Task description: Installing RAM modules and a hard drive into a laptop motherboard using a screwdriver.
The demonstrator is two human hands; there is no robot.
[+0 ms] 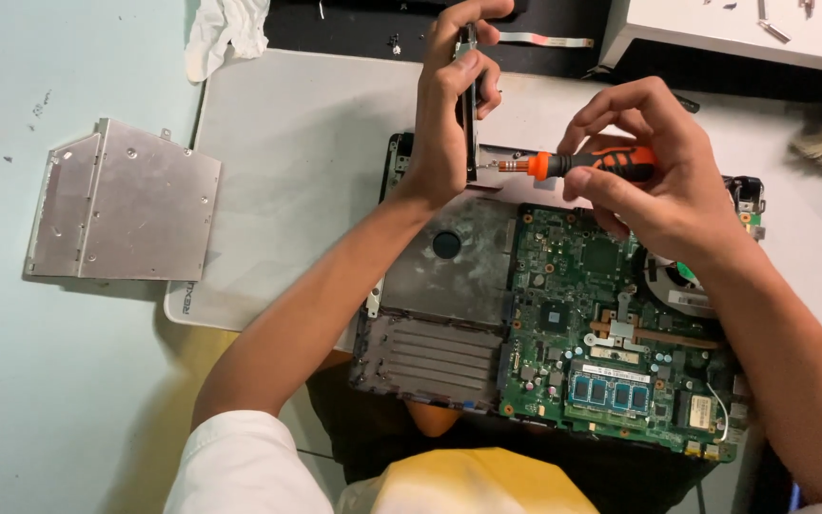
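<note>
My left hand (pixel 449 100) grips a thin flat drive-like part (pixel 469 114), held on edge above the back of an opened laptop base (pixel 430 314). My right hand (pixel 654 162) holds an orange and black screwdriver (pixel 573 164) sideways, its tip touching the side of that part. The green circuit board (pixel 611 333) lies bare under my right forearm, with memory chips near its front edge. Which fitting the tip meets is too small to tell.
A silver disc drive (pixel 121 205) lies on the pale blue table at the left. A grey mat (pixel 287 162) sits under the laptop. White cloth (pixel 225 29) is at the back, a white box (pixel 744 33) at the back right.
</note>
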